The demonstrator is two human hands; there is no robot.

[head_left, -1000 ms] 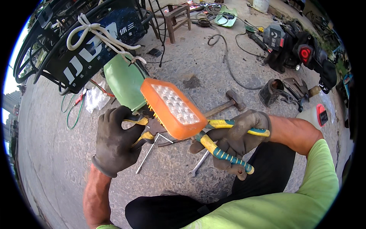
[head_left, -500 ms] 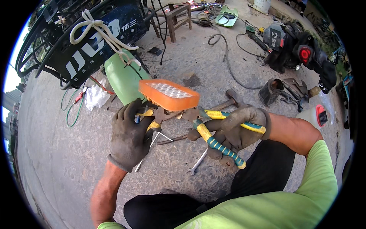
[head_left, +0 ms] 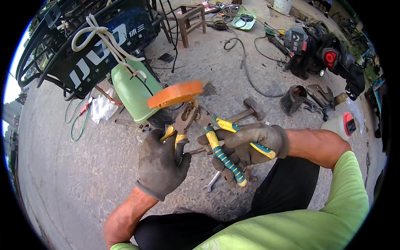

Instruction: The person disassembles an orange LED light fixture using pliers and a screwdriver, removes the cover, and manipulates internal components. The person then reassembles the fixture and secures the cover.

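Observation:
My left hand point(head_left: 160, 164) grips pliers with yellow and dark handles point(head_left: 181, 139). My right hand point(head_left: 254, 141) grips larger pliers with yellow and teal striped handles point(head_left: 223, 154), the handles spread apart. The two tools' jaws meet just under an orange rectangular piece point(head_left: 175, 92), which is tilted edge-on; I cannot tell which jaws hold it, or exactly how. Below on the concrete lie a spanner point(head_left: 212, 181) and other metal tools, partly hidden by my hands. A hammer point(head_left: 254, 108) lies beyond my right hand.
A dark rack tied with white rope point(head_left: 100, 54) stands back left, over a green panel point(head_left: 129, 89). A wooden stool point(head_left: 191, 21), cables, a scooter rear with a red lamp point(head_left: 330, 58), a metal can point(head_left: 291, 100) and a pale container point(head_left: 337, 125) surround the work area.
My left hand has moved right and brought its pliers to the jaws of the other pair. The orange piece has risen in view and tilted from face-up to edge-on.

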